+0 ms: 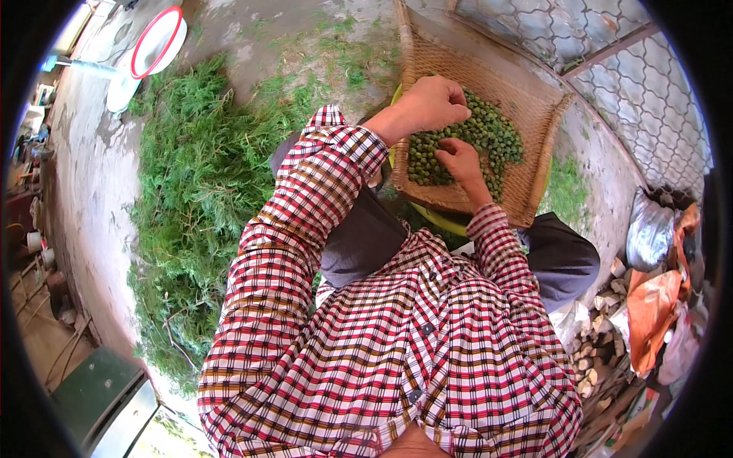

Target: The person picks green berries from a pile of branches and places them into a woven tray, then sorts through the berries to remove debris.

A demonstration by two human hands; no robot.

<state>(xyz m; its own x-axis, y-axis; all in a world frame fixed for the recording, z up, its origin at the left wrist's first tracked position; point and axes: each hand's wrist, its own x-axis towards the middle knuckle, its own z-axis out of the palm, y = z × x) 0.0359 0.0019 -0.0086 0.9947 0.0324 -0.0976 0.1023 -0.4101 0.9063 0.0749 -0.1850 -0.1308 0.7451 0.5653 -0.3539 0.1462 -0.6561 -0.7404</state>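
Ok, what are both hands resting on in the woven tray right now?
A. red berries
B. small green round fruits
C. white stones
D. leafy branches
B: the left hand and right hand both lie on a heap of small green round fruits in the woven tray.

Woven winnowing tray (534, 114): flat, tan, resting over the person's lap, a yellow-green basin rim (439, 220) showing below its near edge.
Small green round fruits (500, 137): heaped on the tray, directly under and between the fingers of both hands.
Left hand (431, 103): fingers (458, 103) curled down onto the heap's far side.
Right hand (458, 159): fingers bent into the fruits, just below the left fingers.
Cut green foliage (195, 191): spread on the concrete floor, well left of the fingers.
White basin with red rim (156, 42): far upper left.
Wire mesh fence (611, 53): beyond the tray, right of the fingers.
Checked shirt sleeves (305, 221).
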